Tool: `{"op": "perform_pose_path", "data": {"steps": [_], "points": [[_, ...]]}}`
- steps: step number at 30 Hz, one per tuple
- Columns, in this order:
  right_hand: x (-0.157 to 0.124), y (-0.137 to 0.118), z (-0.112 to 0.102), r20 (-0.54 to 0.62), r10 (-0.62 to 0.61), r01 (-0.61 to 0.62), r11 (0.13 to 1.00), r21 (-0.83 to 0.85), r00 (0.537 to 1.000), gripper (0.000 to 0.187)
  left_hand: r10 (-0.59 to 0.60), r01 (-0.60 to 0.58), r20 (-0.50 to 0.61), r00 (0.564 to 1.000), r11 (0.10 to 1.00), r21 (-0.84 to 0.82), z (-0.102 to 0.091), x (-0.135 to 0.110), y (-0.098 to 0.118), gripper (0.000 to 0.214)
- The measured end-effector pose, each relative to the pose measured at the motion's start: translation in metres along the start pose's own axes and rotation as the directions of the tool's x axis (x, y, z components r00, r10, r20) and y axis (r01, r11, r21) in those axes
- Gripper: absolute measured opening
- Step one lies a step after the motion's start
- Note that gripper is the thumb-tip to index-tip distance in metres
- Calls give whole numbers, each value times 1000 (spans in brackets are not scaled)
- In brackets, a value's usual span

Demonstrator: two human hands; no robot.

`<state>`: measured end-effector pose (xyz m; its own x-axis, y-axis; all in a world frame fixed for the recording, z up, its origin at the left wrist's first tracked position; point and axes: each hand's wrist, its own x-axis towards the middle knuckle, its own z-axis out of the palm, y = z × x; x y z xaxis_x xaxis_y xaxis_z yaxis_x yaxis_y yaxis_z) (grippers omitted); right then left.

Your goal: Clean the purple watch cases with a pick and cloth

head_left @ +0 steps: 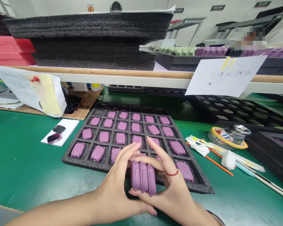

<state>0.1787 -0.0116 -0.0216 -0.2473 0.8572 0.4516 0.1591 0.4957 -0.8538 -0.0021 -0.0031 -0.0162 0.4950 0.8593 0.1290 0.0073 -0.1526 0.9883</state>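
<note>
Three purple watch cases (143, 178) stand side by side on edge between my hands, over the front of the foam tray. My right hand (173, 185) grips them, its thumb under their near ends and its fingers behind; a red ring is on one finger. My left hand (116, 179) curves round the left side of the stack, fingers at the far end and thumb below; its exact contact is partly hidden. Behind them lies the black foam tray (89, 164), whose compartments hold several more purple watch cases (104, 136). My hands cover some front compartments.
At left, a white pad (72, 127) bears two small watch pieces (54, 138). At right lie swabs and sticks (219, 161) and a round metal-topped container (226, 138). A shelf (122, 78) crosses above with foam stacks (91, 40) and a hanging paper (217, 78).
</note>
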Motion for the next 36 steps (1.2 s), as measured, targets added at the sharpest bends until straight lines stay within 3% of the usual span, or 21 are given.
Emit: {"op": "perform_pose_path", "data": {"steps": [2, 3, 6, 9, 15, 19, 21, 25, 27, 30, 32, 34, 36], "points": [[-1, 3, -2, -4, -103, 102, 989, -104, 995, 98, -164, 192, 120, 979, 939, -286, 1, 3, 3, 137], [-1, 4, -3, 11, -134, 135, 982, -129, 991, 95, -209, 270, 190, 959, 877, -397, 1, 5, 5, 131], [0, 5, -3, 60, -187, 194, 968, -157, 981, 96, -229, 354, 298, 927, 798, -488, 0, 12, 8, 73], [3, 5, 0, 77, -199, 208, 967, -148, 977, 93, -211, 324, 289, 934, 840, -435, -1, 15, 8, 44], [2, 3, 1, 164, -225, 259, 939, -225, 960, 83, -242, 296, 178, 954, 854, -428, 2, 14, 8, 39], [1, -3, -6, 197, -217, 257, 944, -209, 956, 95, -250, 263, 80, 965, 912, -314, 2, 11, 10, 40], [2, -4, -12, 153, -163, 185, 973, -141, 975, 89, -217, 218, 27, 976, 952, -215, 0, 9, 12, 45], [7, 2, -18, -96, -24, 26, 1000, 13, 995, 48, -46, 49, -43, 998, 995, 83, -3, 5, 15, 40], [10, 5, -18, -202, 29, -15, 997, 69, 979, 39, 25, -21, -37, 999, 994, 111, -4, 5, 15, 39], [12, 5, -19, -245, 44, -18, 994, 105, 969, 28, 69, -66, -28, 997, 993, 101, -3, 5, 15, 37], [13, 2, -22, -200, -19, 35, 996, 76, 980, 19, 4, -3, -27, 1000, 1000, 24, -2, 5, 15, 39], [14, -1, -26, -81, -121, 121, 993, -11, 989, 28, -159, 154, 0, 987, 960, -236, -2, 6, 16, 41], [15, -4, -29, 86, -194, 203, 972, -116, 977, 43, -311, 316, 105, 944, 773, -550, -1, 7, 16, 39]]}}
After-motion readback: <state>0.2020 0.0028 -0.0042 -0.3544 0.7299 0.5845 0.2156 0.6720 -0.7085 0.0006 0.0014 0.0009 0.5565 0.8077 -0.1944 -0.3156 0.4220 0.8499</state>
